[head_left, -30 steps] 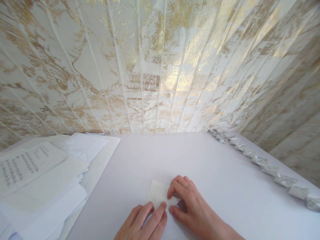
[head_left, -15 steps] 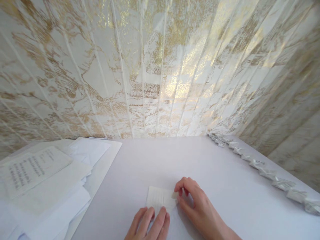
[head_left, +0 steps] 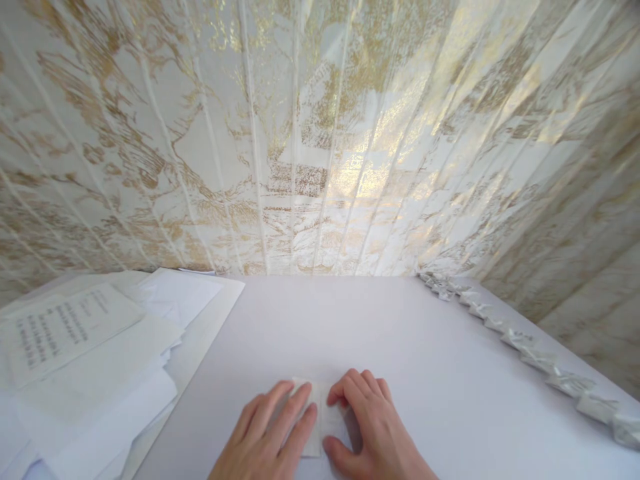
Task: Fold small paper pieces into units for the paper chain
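Note:
A small sheet of off-white paper (head_left: 314, 437) lies on the table in front of me, a crease running down its middle. My left hand (head_left: 273, 430) rests on its left part with fingers stretched out and spread, covering much of it. On the right part is my right hand (head_left: 370, 423), its fingers bent and its thumb apart from them; the fingertips touch the paper near the crease. Some of the paper's right side is hidden under that hand.
Loose papers (head_left: 100, 373) are piled at the left, one sheet with writing (head_left: 70, 327) on top. A row of small folded paper pieces (head_left: 540, 360) runs along the right edge of the white table (head_left: 320, 327). Behind it hangs a gold-patterned curtain (head_left: 320, 167).
The right hand, which had the paper's right edge between thumb and fingers, has moved left toward the middle. The left hand has moved up onto the paper's left part, fingers spreading over it.

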The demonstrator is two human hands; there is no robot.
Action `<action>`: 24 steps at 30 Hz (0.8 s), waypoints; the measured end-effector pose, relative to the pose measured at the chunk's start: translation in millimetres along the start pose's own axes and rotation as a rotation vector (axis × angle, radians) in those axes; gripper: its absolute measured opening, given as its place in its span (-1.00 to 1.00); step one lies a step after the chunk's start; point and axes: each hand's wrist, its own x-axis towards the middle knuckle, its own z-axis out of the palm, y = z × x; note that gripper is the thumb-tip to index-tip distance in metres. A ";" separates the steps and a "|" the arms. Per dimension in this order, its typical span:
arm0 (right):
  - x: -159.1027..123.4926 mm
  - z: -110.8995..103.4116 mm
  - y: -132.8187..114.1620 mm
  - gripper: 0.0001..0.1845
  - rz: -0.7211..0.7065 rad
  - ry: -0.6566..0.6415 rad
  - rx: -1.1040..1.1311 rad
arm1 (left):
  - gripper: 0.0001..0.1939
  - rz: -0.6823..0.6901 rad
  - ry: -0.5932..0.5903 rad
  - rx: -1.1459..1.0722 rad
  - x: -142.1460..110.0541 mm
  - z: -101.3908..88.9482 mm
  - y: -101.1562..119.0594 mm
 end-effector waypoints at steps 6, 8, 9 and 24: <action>4.7 -0.3 -10.9 -0.60 0.068 -0.020 0.027 | -0.65 0.094 -0.081 -0.053 12.7 -9.5 -27.6; 5.3 -1.8 -12.5 -0.57 0.066 -0.031 0.039 | -0.67 0.114 -0.081 -0.094 14.9 -9.8 -31.3; 5.3 -2.3 -12.5 -0.58 0.062 -0.037 0.046 | -0.68 0.120 -0.083 -0.115 15.5 -9.5 -32.1; 3.3 5.8 -4.7 -0.57 -0.074 -0.013 0.079 | -0.49 0.188 -0.107 -0.162 19.7 -22.9 -31.2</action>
